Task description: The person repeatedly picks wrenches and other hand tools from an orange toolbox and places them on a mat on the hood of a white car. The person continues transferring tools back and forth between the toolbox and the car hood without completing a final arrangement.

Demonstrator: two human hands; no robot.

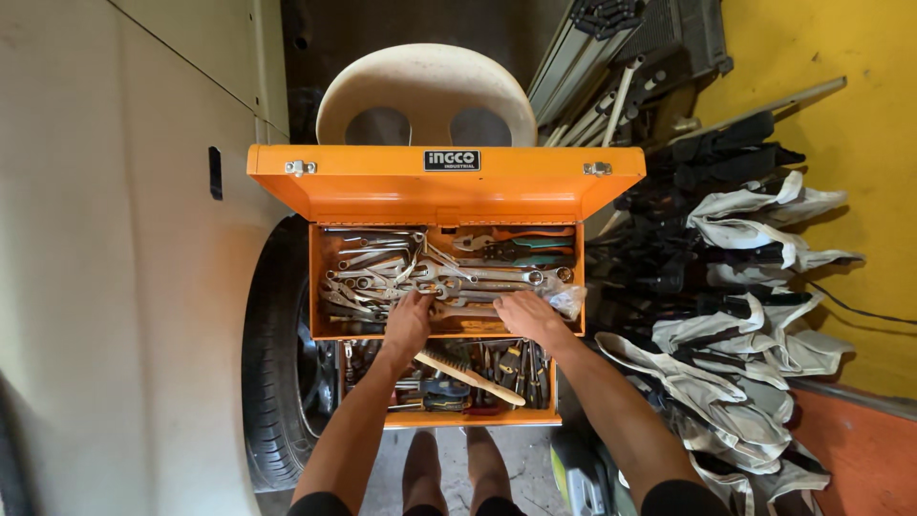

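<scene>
Seen from above, two bare hands reach into the top tray of an open orange metal toolbox [444, 186] with its lid raised away from the person. The left hand [409, 320] and right hand [523, 313] lie close together, palms down, fingers spread among a heap of loose silver steel spanners [382, 272]; whether either grips one cannot be told. Beyond the right hand lie pliers with red, black and green handles [521, 247]. Just below the wrists, a pulled-out lower drawer [458, 417] holds a wooden-handled brush [466, 373] and small tools. Left of the left hand stands a black car tyre [272, 373]; right of the right hand, white cloth bags [755, 354] are piled.
</scene>
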